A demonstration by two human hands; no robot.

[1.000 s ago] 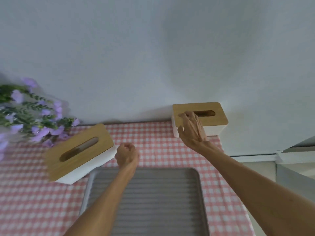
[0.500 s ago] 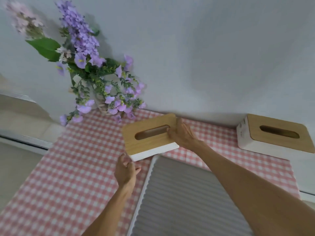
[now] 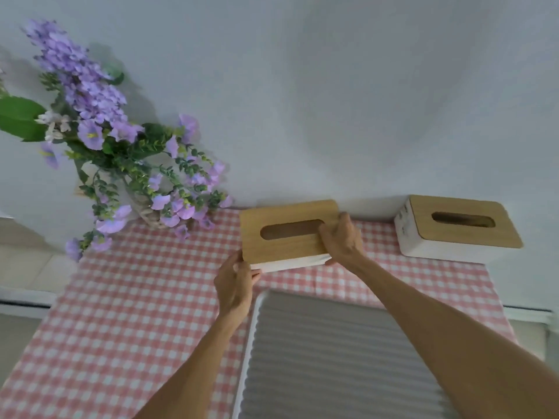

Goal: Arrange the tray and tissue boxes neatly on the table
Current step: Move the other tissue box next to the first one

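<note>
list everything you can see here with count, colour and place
tissue boxes: 2, white with wooden lids; one held at the table's back middle, one at the back right by the wall
tray: 1, grey, ribbed, near middle
tablecloth: 1, pink and white check, covering the table
flowers: 1 bunch, purple with green leaves, back left
wall: white, behind
left hand: on the held box's near left corner
right hand: on its right end

A wooden-lidded white tissue box (image 3: pixel 289 234) sits centre frame against the wall; a second wooden-lidded tissue box (image 3: pixel 456 231) right of it; the ribbed grey tray (image 3: pixel 338 358) below; purple flowers in a woven vase (image 3: pixel 115 146) upper left.
</note>
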